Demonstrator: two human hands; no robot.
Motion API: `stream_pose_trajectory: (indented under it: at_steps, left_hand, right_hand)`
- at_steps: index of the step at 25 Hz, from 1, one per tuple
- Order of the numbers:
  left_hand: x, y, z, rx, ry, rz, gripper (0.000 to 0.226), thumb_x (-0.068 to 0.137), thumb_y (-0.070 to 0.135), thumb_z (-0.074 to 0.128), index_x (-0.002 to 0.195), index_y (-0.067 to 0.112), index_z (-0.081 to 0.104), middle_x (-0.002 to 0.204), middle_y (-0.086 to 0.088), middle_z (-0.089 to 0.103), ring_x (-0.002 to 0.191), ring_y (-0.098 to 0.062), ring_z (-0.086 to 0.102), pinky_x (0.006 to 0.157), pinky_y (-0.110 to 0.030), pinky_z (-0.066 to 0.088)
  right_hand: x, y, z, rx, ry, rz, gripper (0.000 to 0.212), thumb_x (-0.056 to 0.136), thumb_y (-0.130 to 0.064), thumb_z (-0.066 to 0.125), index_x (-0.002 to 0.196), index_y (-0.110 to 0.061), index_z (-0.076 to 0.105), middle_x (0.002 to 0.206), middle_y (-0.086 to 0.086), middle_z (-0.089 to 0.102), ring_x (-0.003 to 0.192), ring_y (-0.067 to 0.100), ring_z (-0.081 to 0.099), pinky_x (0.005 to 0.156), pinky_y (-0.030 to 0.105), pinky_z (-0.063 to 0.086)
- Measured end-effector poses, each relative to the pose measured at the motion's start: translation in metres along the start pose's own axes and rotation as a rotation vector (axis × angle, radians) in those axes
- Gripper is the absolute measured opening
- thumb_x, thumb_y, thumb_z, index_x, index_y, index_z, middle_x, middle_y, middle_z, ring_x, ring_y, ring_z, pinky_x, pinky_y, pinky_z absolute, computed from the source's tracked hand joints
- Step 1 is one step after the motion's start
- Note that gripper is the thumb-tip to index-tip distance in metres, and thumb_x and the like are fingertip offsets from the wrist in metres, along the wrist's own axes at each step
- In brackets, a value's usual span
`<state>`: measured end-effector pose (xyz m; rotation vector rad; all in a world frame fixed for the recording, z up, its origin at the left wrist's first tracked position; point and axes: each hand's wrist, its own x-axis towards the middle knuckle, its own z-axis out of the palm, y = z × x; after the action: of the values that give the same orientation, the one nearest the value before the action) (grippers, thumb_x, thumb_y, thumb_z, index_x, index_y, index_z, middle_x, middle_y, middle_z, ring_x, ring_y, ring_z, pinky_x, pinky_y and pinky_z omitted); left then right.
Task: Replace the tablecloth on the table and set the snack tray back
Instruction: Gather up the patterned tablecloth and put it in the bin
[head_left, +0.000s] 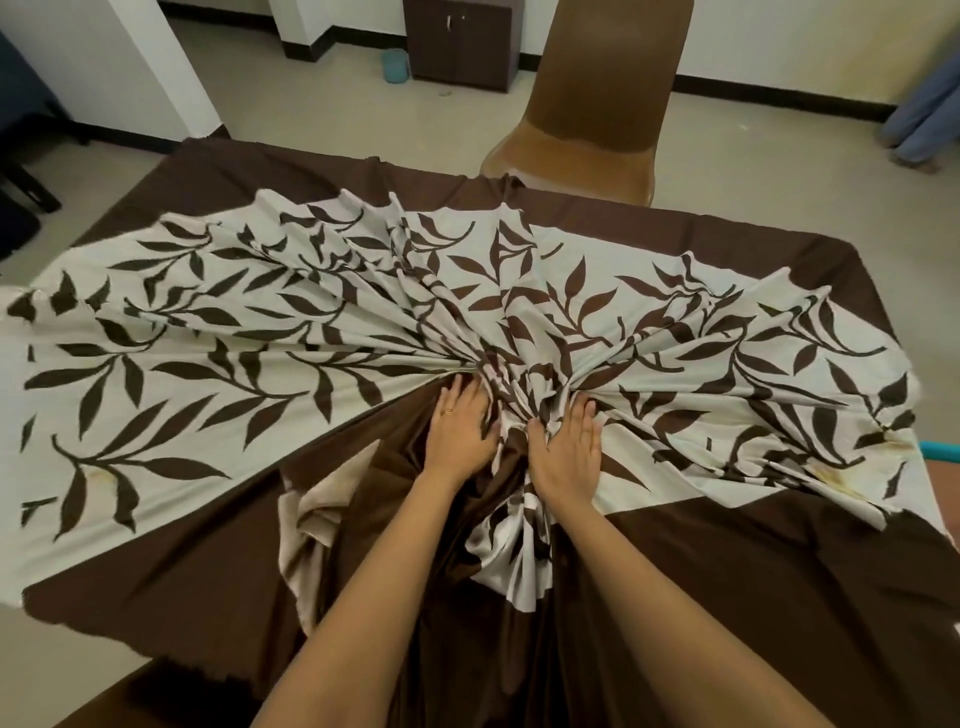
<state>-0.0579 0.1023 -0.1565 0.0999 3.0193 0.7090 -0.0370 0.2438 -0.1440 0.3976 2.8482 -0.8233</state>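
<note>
A brown tablecloth with a cream centre printed with dark leaves covers the table. It is bunched into radiating folds that meet near the middle front. My left hand lies on the cloth just left of the bunch, its fingertips digging into the gathered folds. My right hand lies on the cloth just right of the bunch, fingers pressing into the fabric. Both hands sit side by side, a narrow ridge of cloth between them. No snack tray is in view.
A brown plastic chair stands at the far side of the table. A dark cabinet and a teal container are on the floor beyond. A teal edge shows at the right border.
</note>
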Motion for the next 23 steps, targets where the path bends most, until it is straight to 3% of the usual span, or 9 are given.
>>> stream_pose_trajectory:
  at_steps: [4, 8, 11, 13, 15, 16, 19, 20, 23]
  left_hand:
    - [0.002, 0.017, 0.019, -0.013, -0.143, 0.158, 0.059, 0.095, 0.017, 0.042, 0.149, 0.006, 0.022, 0.158, -0.009, 0.019, 0.148, -0.027, 0.008, 0.118, -0.033, -0.005]
    - [-0.014, 0.039, 0.010, -0.609, -0.242, -0.133, 0.048, 0.096, 0.028, 0.041, 0.140, 0.011, 0.044, 0.144, -0.008, 0.045, 0.137, -0.021, 0.038, 0.115, -0.032, 0.026]
    - [-0.029, 0.029, -0.021, -0.669, -0.321, 0.102, 0.033, 0.091, 0.020, 0.055, 0.122, 0.014, 0.063, 0.120, 0.002, 0.065, 0.118, -0.008, 0.057, 0.103, -0.026, 0.042]
    - [-0.037, 0.005, -0.045, -0.647, -0.178, 0.121, 0.024, 0.085, 0.013, 0.068, 0.108, 0.019, 0.072, 0.109, 0.007, 0.070, 0.106, 0.001, 0.061, 0.100, -0.031, 0.047]
    - [-0.038, -0.031, -0.063, -0.425, 0.245, -0.064, 0.033, 0.085, 0.026, 0.071, 0.117, 0.023, 0.065, 0.122, 0.001, 0.065, 0.119, -0.007, 0.055, 0.108, -0.042, 0.040]
    - [-0.037, -0.052, -0.070, -0.230, 0.370, -0.221, 0.053, 0.085, 0.040, 0.069, 0.132, 0.023, 0.052, 0.138, -0.007, 0.052, 0.133, -0.018, 0.041, 0.114, -0.046, 0.029]
    - [-0.024, -0.099, -0.078, -0.047, 0.197, -0.669, 0.100, 0.077, 0.076, 0.048, 0.153, 0.028, 0.006, 0.160, -0.014, 0.003, 0.145, -0.042, -0.003, 0.114, -0.057, -0.002]
    - [-0.018, -0.102, -0.074, -0.033, 0.108, -0.685, 0.101, 0.076, 0.081, 0.042, 0.153, 0.029, 0.001, 0.161, -0.011, -0.001, 0.144, -0.042, -0.007, 0.114, -0.056, -0.005]
    - [0.002, -0.075, -0.049, 0.017, 0.014, -0.403, 0.096, 0.076, 0.083, 0.020, 0.152, 0.025, 0.015, 0.161, -0.005, 0.007, 0.147, -0.033, 0.000, 0.116, -0.047, -0.004]
  right_hand:
    - [0.004, -0.005, -0.006, 0.170, -0.011, 0.037, 0.078, 0.096, -0.060, 0.022, 0.152, -0.011, -0.004, 0.162, 0.005, -0.003, 0.148, 0.014, -0.009, 0.119, 0.030, -0.010]
    - [0.013, -0.010, -0.011, 0.172, -0.036, 0.045, 0.095, 0.090, -0.062, 0.045, 0.152, -0.007, -0.001, 0.161, 0.006, -0.003, 0.148, 0.015, -0.008, 0.118, 0.029, -0.011]
    - [0.014, -0.009, -0.014, 0.149, -0.040, 0.026, 0.092, 0.089, -0.052, 0.051, 0.152, -0.007, 0.001, 0.161, 0.007, -0.001, 0.148, 0.016, -0.006, 0.119, 0.030, -0.009]
    - [0.012, -0.008, -0.013, 0.073, -0.018, -0.021, 0.088, 0.091, -0.048, 0.050, 0.153, -0.009, 0.001, 0.161, 0.009, 0.000, 0.148, 0.018, -0.005, 0.119, 0.031, -0.008]
    - [0.013, -0.008, -0.013, 0.038, -0.003, -0.050, 0.085, 0.093, -0.047, 0.048, 0.153, -0.011, 0.001, 0.161, 0.009, 0.000, 0.148, 0.020, -0.005, 0.119, 0.032, -0.008]
    - [0.013, -0.008, -0.013, 0.034, -0.008, -0.055, 0.083, 0.094, -0.047, 0.047, 0.153, -0.011, 0.001, 0.161, 0.009, 0.001, 0.149, 0.020, -0.005, 0.119, 0.032, -0.008]
    - [0.013, -0.007, -0.012, 0.031, -0.014, -0.050, 0.081, 0.095, -0.047, 0.044, 0.153, -0.012, -0.001, 0.161, 0.009, 0.000, 0.148, 0.020, -0.005, 0.118, 0.031, -0.009]
    - [0.013, -0.007, -0.011, 0.026, -0.012, -0.046, 0.081, 0.095, -0.047, 0.044, 0.153, -0.012, -0.001, 0.161, 0.008, -0.001, 0.148, 0.020, -0.005, 0.118, 0.031, -0.009]
    - [0.015, -0.006, -0.008, 0.021, -0.001, -0.033, 0.081, 0.096, -0.048, 0.043, 0.153, -0.011, -0.001, 0.161, 0.007, -0.002, 0.148, 0.018, -0.006, 0.119, 0.030, -0.009]
